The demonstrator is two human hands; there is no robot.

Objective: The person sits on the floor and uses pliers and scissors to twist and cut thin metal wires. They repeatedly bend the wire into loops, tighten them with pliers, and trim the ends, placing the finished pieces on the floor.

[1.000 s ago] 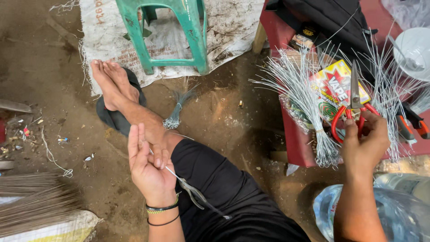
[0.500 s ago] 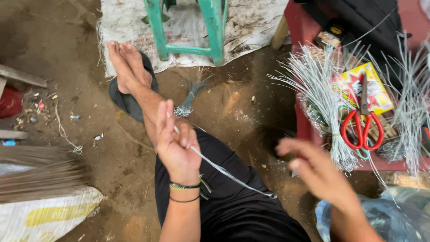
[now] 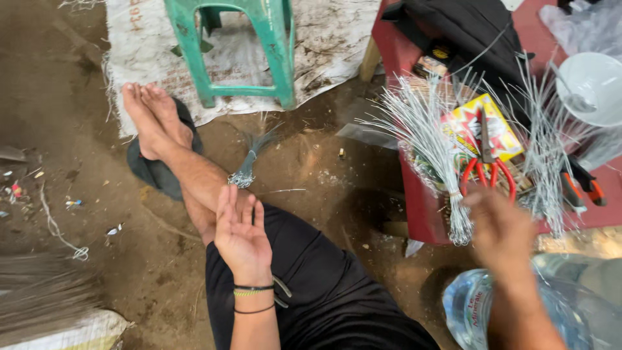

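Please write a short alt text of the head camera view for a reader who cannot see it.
A person sits on a dirt floor with legs crossed, the left hand open above the knee and the blurred right hand near red-handled scissors and bundles of thin wire on a red table. A green plastic stool stands behind.

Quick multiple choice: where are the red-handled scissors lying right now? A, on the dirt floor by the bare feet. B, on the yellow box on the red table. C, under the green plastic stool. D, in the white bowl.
B: the red-handled scissors lie on the yellow box atop the red table, just beyond the blurred right hand.
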